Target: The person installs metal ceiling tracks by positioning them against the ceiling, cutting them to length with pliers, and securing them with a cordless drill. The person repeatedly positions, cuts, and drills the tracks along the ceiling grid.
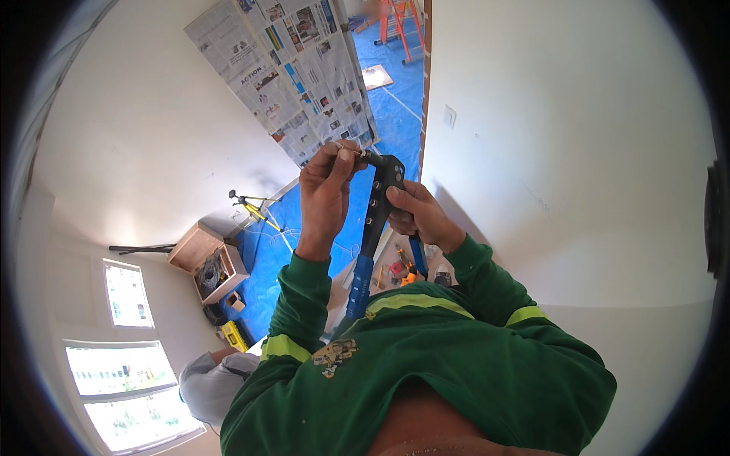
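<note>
Held up before my chest is a hand riveter with a black body and blue grips, its head up and its long handle slanting down. My right hand is closed round the riveter just below its head, thumb on the body. The other blue handle shows below that hand. At the riveter's nose, my left hand is closed in a pinch, thumb against fingers, on a thin metal piece that looks like a rivet. The fingers partly hide this piece.
A newspaper-covered door stands ahead, beside blue floor sheeting and an orange ladder. Leftward are a yellow tripod, a wooden box holding coiled cable and a person in grey. Tools lie below my hands.
</note>
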Available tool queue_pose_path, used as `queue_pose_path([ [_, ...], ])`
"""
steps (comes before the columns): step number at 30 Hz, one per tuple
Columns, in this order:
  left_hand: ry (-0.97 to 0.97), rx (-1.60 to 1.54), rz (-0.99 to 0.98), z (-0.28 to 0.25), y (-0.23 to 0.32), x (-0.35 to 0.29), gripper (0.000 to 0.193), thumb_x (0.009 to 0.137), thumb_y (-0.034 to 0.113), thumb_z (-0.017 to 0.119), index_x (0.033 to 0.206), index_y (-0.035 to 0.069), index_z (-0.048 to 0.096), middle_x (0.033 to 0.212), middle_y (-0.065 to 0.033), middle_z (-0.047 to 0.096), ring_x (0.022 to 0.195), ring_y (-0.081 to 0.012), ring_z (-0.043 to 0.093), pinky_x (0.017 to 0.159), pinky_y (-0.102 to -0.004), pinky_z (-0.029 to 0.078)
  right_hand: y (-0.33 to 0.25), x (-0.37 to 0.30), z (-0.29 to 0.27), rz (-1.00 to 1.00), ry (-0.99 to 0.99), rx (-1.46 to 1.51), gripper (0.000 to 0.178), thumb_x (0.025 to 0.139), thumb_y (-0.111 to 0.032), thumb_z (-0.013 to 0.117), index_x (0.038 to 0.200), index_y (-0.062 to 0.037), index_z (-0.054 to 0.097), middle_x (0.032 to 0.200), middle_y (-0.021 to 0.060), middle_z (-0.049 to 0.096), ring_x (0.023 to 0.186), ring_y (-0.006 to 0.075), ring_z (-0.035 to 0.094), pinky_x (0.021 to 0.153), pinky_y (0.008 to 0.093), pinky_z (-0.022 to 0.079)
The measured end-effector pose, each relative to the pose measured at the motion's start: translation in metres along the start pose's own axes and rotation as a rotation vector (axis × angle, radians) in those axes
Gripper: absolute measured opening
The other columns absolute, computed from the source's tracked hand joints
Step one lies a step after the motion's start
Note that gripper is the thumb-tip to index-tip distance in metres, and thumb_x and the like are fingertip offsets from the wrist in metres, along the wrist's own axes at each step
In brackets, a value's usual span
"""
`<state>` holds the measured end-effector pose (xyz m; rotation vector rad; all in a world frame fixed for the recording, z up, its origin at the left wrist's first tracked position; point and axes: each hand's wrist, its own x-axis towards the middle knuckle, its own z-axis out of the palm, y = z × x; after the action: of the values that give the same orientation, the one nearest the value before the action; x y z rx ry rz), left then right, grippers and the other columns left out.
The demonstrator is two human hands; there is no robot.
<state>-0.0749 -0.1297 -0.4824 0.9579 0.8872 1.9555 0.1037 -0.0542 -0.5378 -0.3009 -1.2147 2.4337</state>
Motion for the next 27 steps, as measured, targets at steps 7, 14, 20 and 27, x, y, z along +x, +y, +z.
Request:
queue_pose_path([
  [7,-0.023,0.191,0.067,0.011,0.006,-0.007,0.013,0.107,0.013,0.068,0.109,0.001,0.073,0.11,-0.0045,0.073,0.095,-0.013,0.066,0.09,-0.0315,0.055,0.003,-0.011,-0.003,0.024,-0.02,0.071,0.032,0.107,-0.04,0.068,0.101,-0.011,0.058,0.061,-0.0115,0.037,0.046,0.0014,0.033,0.043,0.0241,0.023],
  [14,-0.15,0.323,-0.022,0.02,0.017,-0.013,0.031,0.109,0.02,0.065,0.133,0.0,0.069,0.122,-0.01,0.073,0.108,-0.0196,0.069,0.101,-0.0345,0.054,0.002,-0.019,0.002,-0.103,0.022,-0.031,0.03,0.107,-0.038,0.069,0.105,-0.01,0.059,0.062,-0.0111,0.038,0.047,0.0012,0.034,0.043,0.023,0.025],
  [20,-0.497,1.057,-0.211,0.034,0.068,-0.028,0.067,0.111,0.038,0.057,0.165,0.003,0.035,0.128,-0.0205,0.07,0.124,-0.0315,0.065,0.111,-0.0406,0.047,-0.018,-0.031,0.012,-0.287,0.11,-0.095,0.027,0.107,-0.035,0.068,0.107,-0.0098,0.061,0.062,-0.0087,0.042,0.048,0.0032,0.039,0.043,0.0232,0.029],
  [27,-0.403,1.478,0.294,0.097,0.168,-0.042,0.044,0.105,0.027,0.066,0.141,0.004,0.055,0.108,-0.0267,0.07,0.1,-0.0474,0.07,0.084,-0.0501,0.056,-0.126,-0.028,0.083,-0.59,0.054,-0.055,0.024,0.111,-0.033,0.062,0.117,-0.0116,0.056,0.074,-0.0052,0.051,0.057,0.0053,0.046,0.05,0.0251,0.038],
])
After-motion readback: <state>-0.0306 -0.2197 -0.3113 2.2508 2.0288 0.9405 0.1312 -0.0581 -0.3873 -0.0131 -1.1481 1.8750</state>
